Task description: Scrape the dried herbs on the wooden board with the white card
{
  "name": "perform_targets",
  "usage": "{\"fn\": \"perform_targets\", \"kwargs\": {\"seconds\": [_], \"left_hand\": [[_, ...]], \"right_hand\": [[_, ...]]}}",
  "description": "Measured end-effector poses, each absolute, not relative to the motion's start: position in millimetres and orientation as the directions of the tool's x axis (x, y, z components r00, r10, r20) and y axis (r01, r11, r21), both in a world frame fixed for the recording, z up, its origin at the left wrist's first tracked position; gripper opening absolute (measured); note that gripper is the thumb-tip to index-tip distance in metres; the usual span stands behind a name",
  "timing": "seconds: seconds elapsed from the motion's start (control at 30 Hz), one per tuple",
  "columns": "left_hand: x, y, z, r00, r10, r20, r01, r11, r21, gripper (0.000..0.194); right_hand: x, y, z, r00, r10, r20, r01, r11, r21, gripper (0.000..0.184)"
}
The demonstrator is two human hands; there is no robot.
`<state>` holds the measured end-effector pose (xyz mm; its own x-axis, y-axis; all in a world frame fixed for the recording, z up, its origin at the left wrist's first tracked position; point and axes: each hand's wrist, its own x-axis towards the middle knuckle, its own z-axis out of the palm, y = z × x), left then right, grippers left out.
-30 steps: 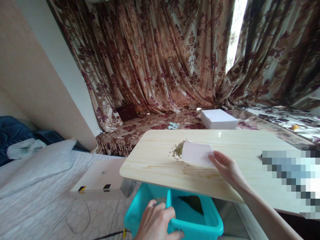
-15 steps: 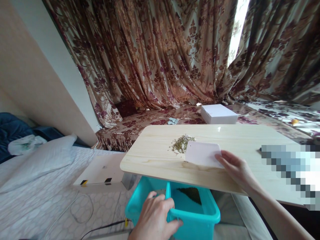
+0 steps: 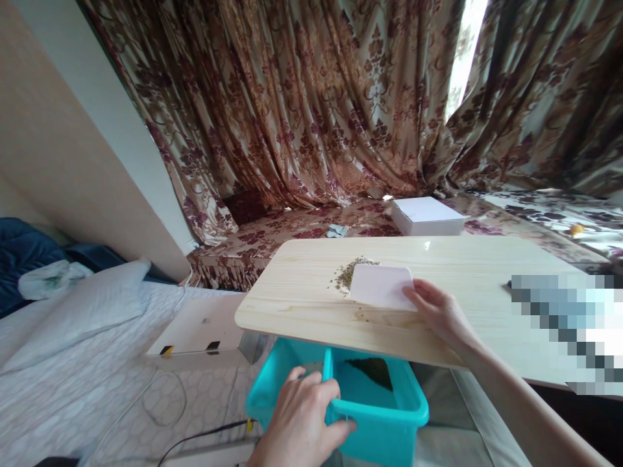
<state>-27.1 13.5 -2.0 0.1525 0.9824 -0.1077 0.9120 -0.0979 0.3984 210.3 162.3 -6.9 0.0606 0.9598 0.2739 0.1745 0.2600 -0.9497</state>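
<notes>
A flat white plastic scraper (image 3: 380,286) is pinched at its right end by my right hand (image 3: 435,311), thumb on top. It is tilted over a small heap of greenish-brown seeds or dried grains (image 3: 346,275) and covers part of them. The heap lies on the pale wooden tabletop (image 3: 292,272), and a few loose bits are scattered near the scraper's lower edge. Below the table's front edge is a turquoise two-compartment bin (image 3: 379,415). My left hand (image 3: 306,415) grips its near rim by the divider. Dark grains (image 3: 374,371) lie in the right compartment.
A white box (image 3: 428,217) stands behind the table, near a crumpled cloth (image 3: 337,231). A pixelated object (image 3: 559,318) lies on the table's right side. To the left are a bed with a pillow (image 3: 97,301), a white case (image 3: 199,327) and a black cable (image 3: 204,431).
My right hand has moved the scraper left and a little away from me, over more of the heap. My left hand stays on the bin rim.
</notes>
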Motion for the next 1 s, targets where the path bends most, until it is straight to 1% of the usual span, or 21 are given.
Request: {"fn": "perform_targets", "kwargs": {"seconds": [0.23, 0.4, 0.47, 0.53, 0.67, 0.7, 0.77, 0.83, 0.9, 1.0], "left_hand": [[-27, 15, -5, 0.152, 0.985, -0.076, 0.912, -0.110, 0.394, 0.017], [-28, 14, -3, 0.152, 0.986, -0.063, 0.910, -0.115, 0.398, 0.018], [-28, 14, -1, 0.153, 0.986, -0.064, 0.912, -0.116, 0.393, 0.019], [-27, 14, 0, 0.161, 0.984, -0.070, 0.912, -0.122, 0.391, 0.019], [-9, 13, -3, 0.235, 0.967, -0.097, 0.898, -0.178, 0.403, 0.019], [-2, 14, -4, 0.277, 0.954, -0.117, 0.892, -0.210, 0.401, 0.020], [15, 16, -5, 0.385, 0.908, -0.164, 0.870, -0.298, 0.393, 0.023], [31, 19, -3, 0.453, 0.871, -0.188, 0.846, -0.353, 0.400, 0.028], [44, 22, 0, 0.489, 0.845, -0.218, 0.839, -0.387, 0.381, 0.033], [52, 25, 5, 0.491, 0.836, -0.247, 0.852, -0.401, 0.336, 0.033]], "right_hand": [[215, 143, -5, -0.067, 0.975, 0.213, 0.161, 0.221, -0.962, 0.038], [221, 128, -12, -0.201, 0.967, 0.158, 0.176, 0.194, -0.965, 0.034], [225, 123, -13, -0.214, 0.966, 0.147, 0.174, 0.185, -0.967, 0.033], [232, 121, -11, -0.150, 0.975, 0.162, 0.163, 0.186, -0.969, 0.033], [254, 127, -2, 0.140, 0.967, 0.215, 0.154, 0.193, -0.969, 0.035], [261, 130, 0, 0.204, 0.953, 0.226, 0.160, 0.195, -0.968, 0.034], [272, 135, 3, 0.277, 0.926, 0.258, 0.189, 0.210, -0.959, 0.032], [280, 140, 4, 0.294, 0.910, 0.292, 0.233, 0.228, -0.945, 0.031], [283, 145, 4, 0.283, 0.905, 0.317, 0.265, 0.244, -0.933, 0.030], [279, 151, 3, 0.241, 0.905, 0.350, 0.270, 0.284, -0.920, 0.026]]}}
